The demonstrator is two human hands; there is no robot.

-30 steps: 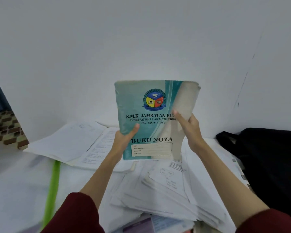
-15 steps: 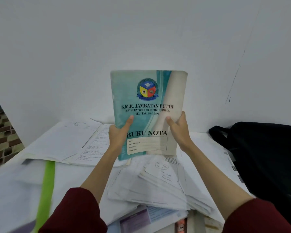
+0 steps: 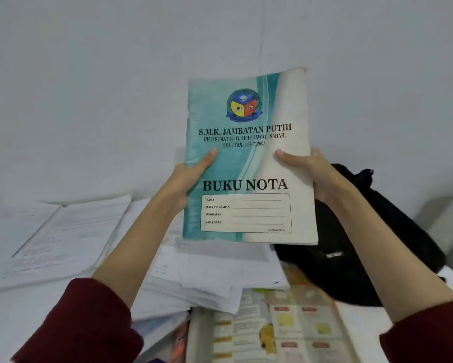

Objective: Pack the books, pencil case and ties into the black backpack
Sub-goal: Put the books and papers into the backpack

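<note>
1. Teal-and-cream notebook [image 3: 249,158], cover printed "BUKU NOTA", is held upright in the air in front of the white wall [image 3: 115,74].
2. We see the left hand [image 3: 186,176] clamped on its left edge, thumb across the cover.
3. The right hand [image 3: 309,169] grips the right edge the same way.
4. Black backpack [image 3: 351,252] lies on the table, low right, behind the notebook's corner.
5. Loose papers [image 3: 209,273] and an open book [image 3: 285,328] lie below.

Both arms reach forward, left hand [image 3: 187,176] and right hand [image 3: 310,169] raised, thumbs in front, fingers curled closed.
</note>
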